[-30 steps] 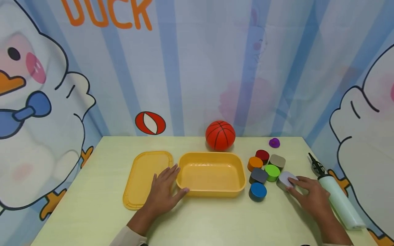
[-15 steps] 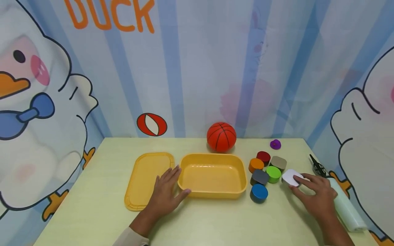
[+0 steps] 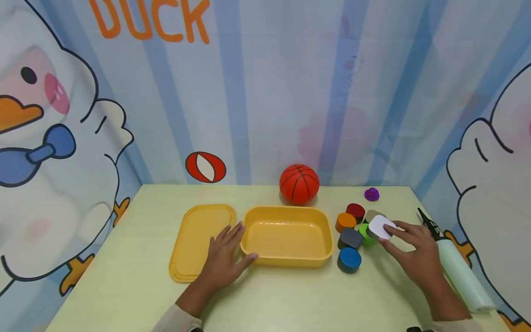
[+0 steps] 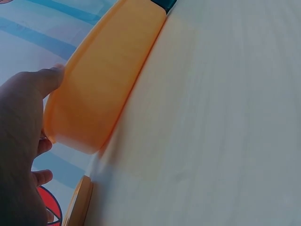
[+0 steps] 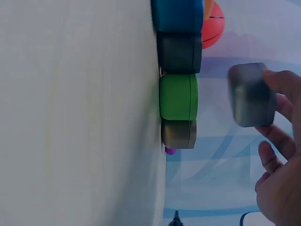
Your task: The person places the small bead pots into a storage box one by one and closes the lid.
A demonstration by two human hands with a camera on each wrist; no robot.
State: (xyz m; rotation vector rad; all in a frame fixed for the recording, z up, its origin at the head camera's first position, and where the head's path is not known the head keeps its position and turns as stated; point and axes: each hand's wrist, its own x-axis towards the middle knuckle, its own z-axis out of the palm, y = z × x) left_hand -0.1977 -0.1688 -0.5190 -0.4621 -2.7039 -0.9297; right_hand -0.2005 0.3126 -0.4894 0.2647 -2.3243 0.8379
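Observation:
My right hand [image 3: 416, 251] pinches a silver square tin [image 3: 380, 228] between thumb and fingers. In the right wrist view the tin [image 5: 251, 94] is off the table, apart from the green tin [image 5: 178, 97]. My left hand [image 3: 224, 258] rests at the left end of a yellow tub [image 3: 286, 261], fingers straight and thumb against its near side; the left wrist view shows the thumb touching the tub's rim. Around the held tin stand a blue round tin [image 3: 349, 259], a dark grey one [image 3: 350, 238], an orange one [image 3: 345, 222], a red one [image 3: 355, 212] and a beige one [image 3: 374, 215], partly hidden.
A yellow lid [image 3: 195, 240] lies left of the tub. Behind the tub sits a red basketball [image 3: 299, 184]. A small purple object [image 3: 371, 194] is at the back right. A pale green cylinder with a black pointed end [image 3: 464, 276] lies along the table's right edge.
My right hand has lifted the silver tin off the table and carried it slightly left and away from me, over the green tin. The left hand stays at the tub.

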